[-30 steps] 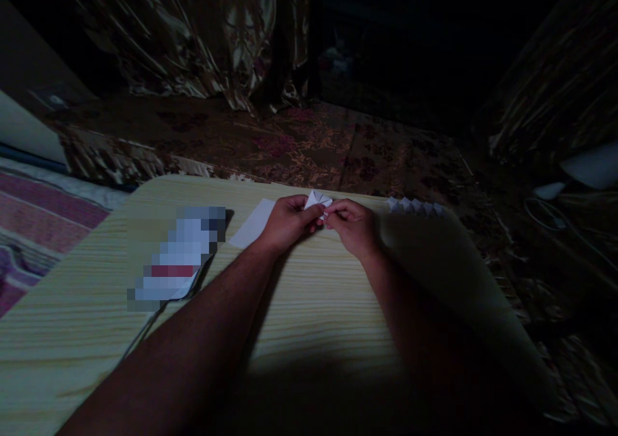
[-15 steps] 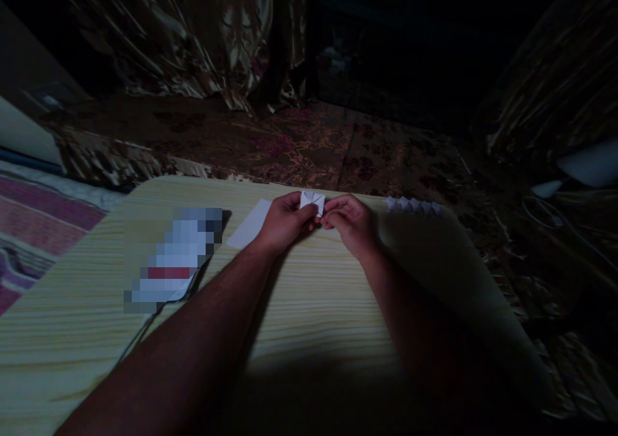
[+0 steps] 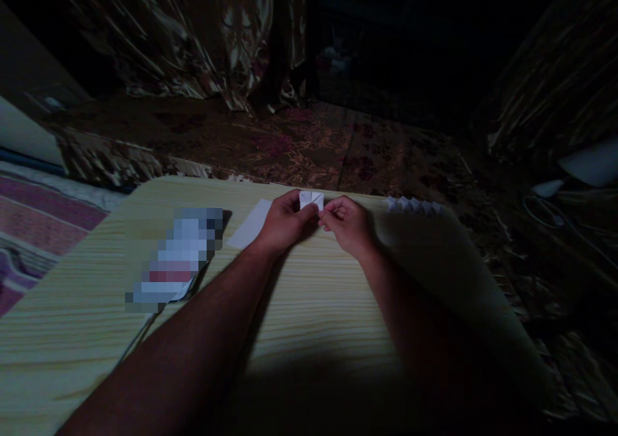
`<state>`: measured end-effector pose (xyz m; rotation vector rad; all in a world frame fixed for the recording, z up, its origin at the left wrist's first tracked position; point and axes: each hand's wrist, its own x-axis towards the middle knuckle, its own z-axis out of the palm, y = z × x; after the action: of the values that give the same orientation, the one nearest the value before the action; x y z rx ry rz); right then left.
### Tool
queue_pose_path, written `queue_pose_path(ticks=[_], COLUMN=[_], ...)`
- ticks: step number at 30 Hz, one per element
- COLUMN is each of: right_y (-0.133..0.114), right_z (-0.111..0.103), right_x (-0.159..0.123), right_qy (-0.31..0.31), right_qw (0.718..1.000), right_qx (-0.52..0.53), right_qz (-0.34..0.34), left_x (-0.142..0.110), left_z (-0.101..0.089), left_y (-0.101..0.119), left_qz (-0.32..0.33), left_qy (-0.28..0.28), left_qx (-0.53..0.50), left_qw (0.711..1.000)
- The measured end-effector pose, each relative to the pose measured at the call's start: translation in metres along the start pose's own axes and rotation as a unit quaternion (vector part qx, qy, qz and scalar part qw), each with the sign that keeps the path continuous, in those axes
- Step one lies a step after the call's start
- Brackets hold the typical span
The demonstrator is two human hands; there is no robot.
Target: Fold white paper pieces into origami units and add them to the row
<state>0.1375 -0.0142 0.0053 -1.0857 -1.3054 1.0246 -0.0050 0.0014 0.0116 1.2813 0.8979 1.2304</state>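
A small square of folded white paper (image 3: 311, 198) with crease lines is held up over the far part of the table. My left hand (image 3: 284, 223) is closed on its left side, thumb across the front and fingers behind. At the paper's lower right corner, the thumb and index finger of my right hand (image 3: 351, 225) are pinched together on it. The right hand's other fingers are curled. Flat on the table, beside my left hand, lies a white paper sheet (image 3: 250, 223).
A row of several small folded white paper pieces (image 3: 414, 205) stands at the table's far right. A blurred-out phone-like device (image 3: 181, 255) with a cable (image 3: 135, 338) lies on the left of the wooden table (image 3: 318, 307). Beyond the far edge is a patterned, fringed cover (image 3: 290, 143).
My right thumb and index finger have closed together at the paper's lower right corner. The folded paper has shifted and tilted slightly in my left hand.
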Motion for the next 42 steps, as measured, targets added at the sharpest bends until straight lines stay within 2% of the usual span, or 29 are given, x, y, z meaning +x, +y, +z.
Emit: queue_pose_path(ticks=[5,12,20,26,42], right_y=[0.0013,0.0014,-0.0034,-0.0055,-0.0029], right_z=[-0.0001,-0.0032,-0.0037,-0.0038,-0.0045], right_x=[0.0004,-0.0001,-0.0003,0.0001,0.0003], right_qy=[0.013,0.022,0.035,0.015,0.009], right_qw=[1.000,0.999,0.999,0.999,0.999], right_qx=[0.012,-0.030,0.001,0.025,0.028], right_qz=[-0.008,-0.037,0.002,0.024,0.021], left_x=[-0.0007,-0.0046,-0.0047,-0.0044,-0.0041], left_z=[0.0006,0.0023,0.0016,0.0018,0.0018], left_y=[0.0004,0.0066,0.0066,0.0062,0.0050], left_qz=[0.013,0.018,-0.011,-0.001,-0.001], left_qy=[0.011,0.009,0.008,0.011,0.041], left_qx=[0.021,0.030,0.020,-0.003,0.039], left_qw=[1.000,0.999,1.000,1.000,0.998])
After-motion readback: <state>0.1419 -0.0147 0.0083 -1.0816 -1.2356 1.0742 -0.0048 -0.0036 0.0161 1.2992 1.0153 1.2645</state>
